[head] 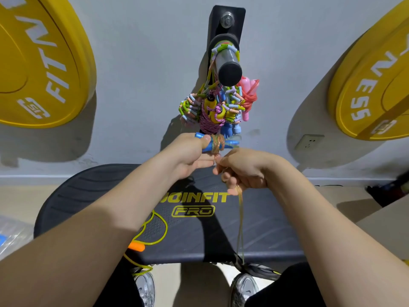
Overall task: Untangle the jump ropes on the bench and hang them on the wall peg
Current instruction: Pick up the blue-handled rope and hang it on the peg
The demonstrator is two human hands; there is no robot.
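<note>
Head view shows both bare arms reaching out over the dark worktop [261,222] toward the wall peg [226,63]. The left hand [190,155] has its fingers [205,140] curled round a pair of blue handles [212,141], held level just below the peg, with a clear amber rope [218,144] wound in several turns about their middle. The right hand [241,168], just beside the left and slightly lower, has its fingers pressed together, pinching the loose run of that same rope; from there the rope hangs down in a long loop past the front edge of the worktop.

On the peg a bundle of beaded ropes [192,107] in pastel colours already hangs, together with a pink-and-purple braided rope with yellow handles [211,114] and a pink rope [249,94] on the right side. A yellow-green rope with an orange handle [137,247] lies on the near left part of the worktop, trailing over its edge. Two yellow weight plates [44,63] lean on the wall at either side.
</note>
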